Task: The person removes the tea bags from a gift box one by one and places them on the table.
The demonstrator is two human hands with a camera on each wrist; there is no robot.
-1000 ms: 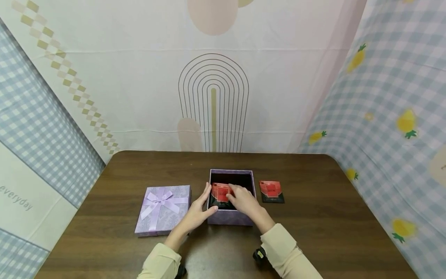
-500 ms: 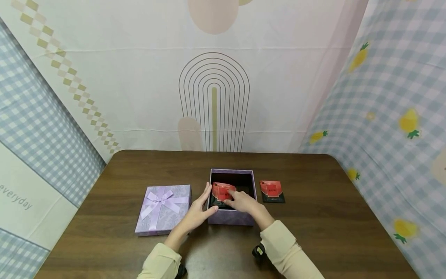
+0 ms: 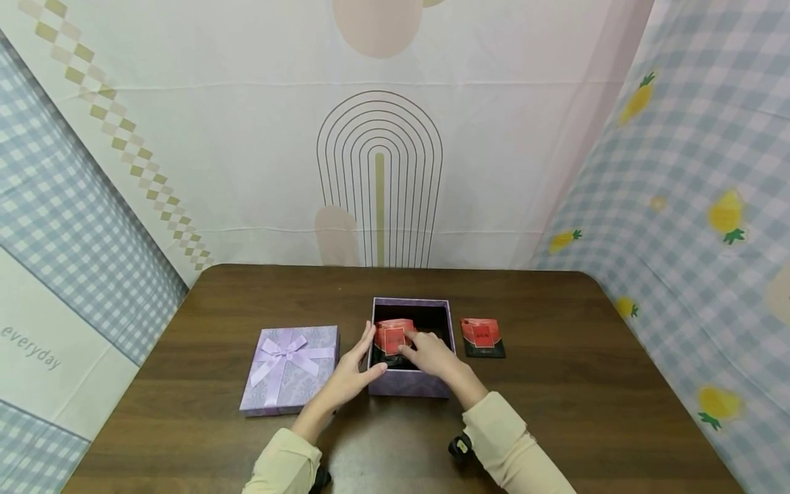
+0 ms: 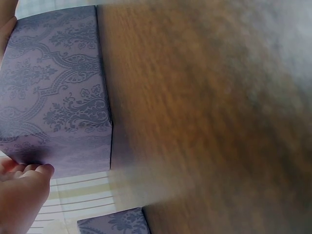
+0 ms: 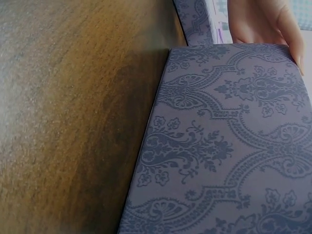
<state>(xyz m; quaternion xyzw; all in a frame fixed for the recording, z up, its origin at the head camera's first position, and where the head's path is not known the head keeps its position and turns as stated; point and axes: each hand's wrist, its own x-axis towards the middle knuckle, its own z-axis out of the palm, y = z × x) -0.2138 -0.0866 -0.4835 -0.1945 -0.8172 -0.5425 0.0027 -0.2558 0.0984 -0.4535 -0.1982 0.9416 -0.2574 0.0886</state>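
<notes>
A purple patterned box (image 3: 407, 384) without its lid stands at mid-table. My left hand (image 3: 348, 374) rests at its near left corner, long fingers extended along the left wall and thumb at the front rim. In the left wrist view, fingertips (image 4: 45, 169) of that hand touch the wall. Inside the box, on the left, is a red and black sachet (image 3: 389, 333). My right hand (image 3: 435, 357) reaches in over the front right, with thumb and index fingertips on the sachet's front. Its other fingers are partly hidden in the box. A similar sachet (image 3: 483, 337) lies right of the box.
The lilac box lid (image 3: 290, 381), with a ribbon bow, lies left of the box on the brown wooden table (image 3: 555, 384). A white patterned cloth (image 3: 259, 171) hangs behind the table. Blue checked cloth with fruit prints (image 3: 685, 274) hangs at the right.
My right fingers have shifted from the boxed sachet's right edge onto its front. Its upper part now looks a little more raised and creased. My left hand has stayed at the box corner.
</notes>
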